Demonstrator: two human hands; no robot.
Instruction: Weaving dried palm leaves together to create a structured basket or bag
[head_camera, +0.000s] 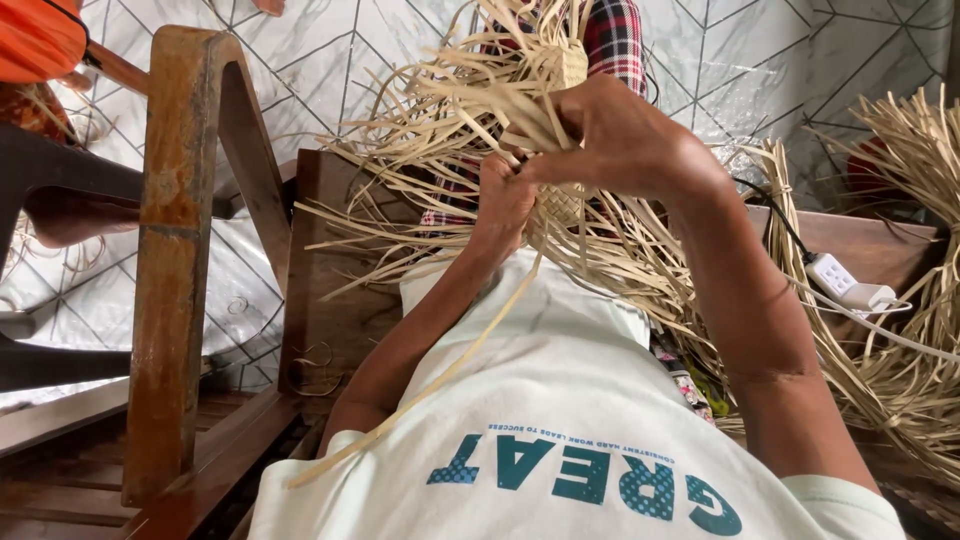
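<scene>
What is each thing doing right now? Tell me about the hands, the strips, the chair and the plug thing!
Left hand: closed, gripping strips.
Right hand: closed over the weaving.
Woven piece: partly woven, loose ends sticking out.
Long strip: hanging loose over the shirt.
Wooden chair: upright, worn.
White power strip: a plug is in it.
Strip bundle: loose, unwoven.

- We see a tiled floor (330, 60), pale with thin dark lines in a geometric pattern.
- On it stands a worn wooden chair (175, 260), where we sit.
- A low wooden bench (880, 250) stands at the right, with a white power strip (835, 275) lying on it.
- Loose piles of pale straw strips (910, 370) rest over the bench and the floor beside it.
</scene>
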